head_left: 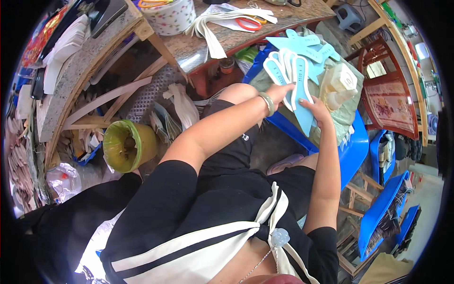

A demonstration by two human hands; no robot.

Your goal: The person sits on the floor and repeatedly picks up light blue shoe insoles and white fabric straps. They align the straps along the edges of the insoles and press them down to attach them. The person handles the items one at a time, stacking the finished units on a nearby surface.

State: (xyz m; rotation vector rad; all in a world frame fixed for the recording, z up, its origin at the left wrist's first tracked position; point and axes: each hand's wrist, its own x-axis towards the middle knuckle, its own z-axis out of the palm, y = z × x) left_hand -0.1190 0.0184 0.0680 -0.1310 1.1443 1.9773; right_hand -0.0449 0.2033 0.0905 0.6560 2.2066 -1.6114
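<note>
A fanned bunch of light-blue insoles with white edges [273, 70] is gripped by my left hand [279, 93], which wears a bangle at the wrist. My right hand [317, 110] pinches the lower part of the front insole [300, 75], thumb on its blue face. The fingers behind the insoles are partly hidden. Just beyond them, more light-blue insole pieces [309, 56] lie loosely overlapped on a grey-green cloth [331, 125]. To the right of my hands, a translucent plastic bottle [341, 81] with yellowish contents rests on that cloth.
Under the cloth stands a blue tub [355, 146]. A stone-topped table [298, 15] at the far side bears white strips [210, 29] and orange-handled scissors [248, 23]. At left is a yellow-green bucket [144, 146]; at right, a wooden chair [390, 90] and a blue crate [371, 227].
</note>
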